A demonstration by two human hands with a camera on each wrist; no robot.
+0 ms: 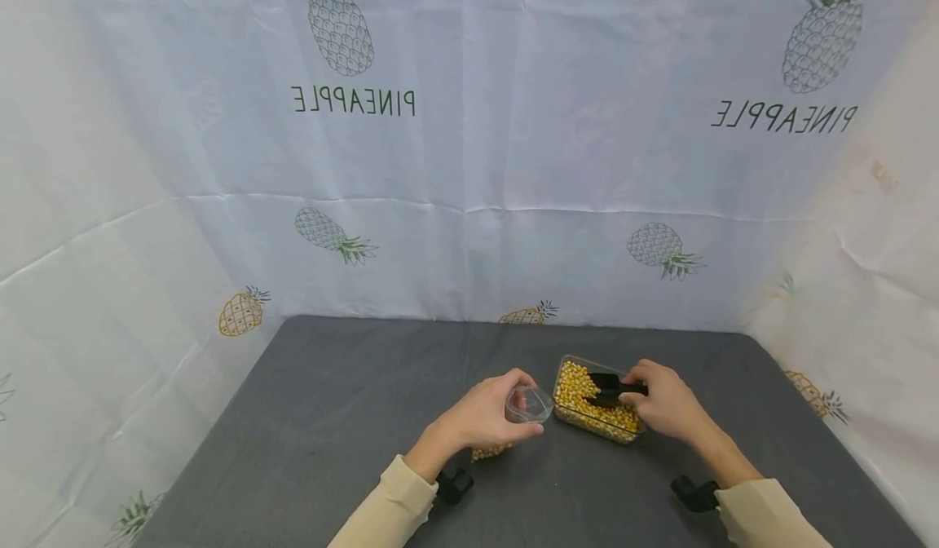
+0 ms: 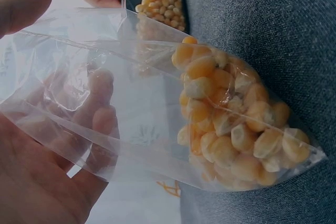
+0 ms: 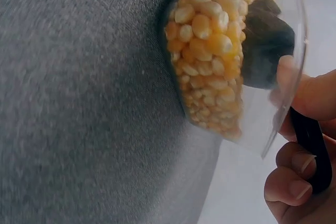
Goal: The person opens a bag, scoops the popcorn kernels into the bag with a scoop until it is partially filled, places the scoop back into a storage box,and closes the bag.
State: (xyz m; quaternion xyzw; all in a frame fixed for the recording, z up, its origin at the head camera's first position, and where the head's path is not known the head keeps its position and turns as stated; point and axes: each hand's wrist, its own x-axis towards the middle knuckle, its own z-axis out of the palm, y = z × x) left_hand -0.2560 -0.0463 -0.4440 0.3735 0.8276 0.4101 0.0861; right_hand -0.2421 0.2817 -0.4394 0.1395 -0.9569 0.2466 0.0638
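My left hand (image 1: 484, 411) grips a clear plastic bag (image 1: 539, 405) round its mouth, thumb and fingers spread wide so the mouth gapes to the right. Corn kernels (image 2: 231, 124) fill the lower end of the bag, close over the cloth in the left wrist view. To the right, a clear rectangular tub (image 3: 272, 129) holds many more yellow kernels (image 3: 210, 51). My right hand (image 1: 666, 403) pinches the handle of a black scoop (image 1: 606, 388) over the tub's right side. The scoop's head lies inside the tub among the kernels, its lower part hidden by them.
A dark grey cloth (image 1: 330, 417) covers the table under both hands. Behind it hangs a pale curtain (image 1: 469, 156) with pineapple prints. Black wrist mounts (image 1: 455, 487) sit at both forearms, low over the table.
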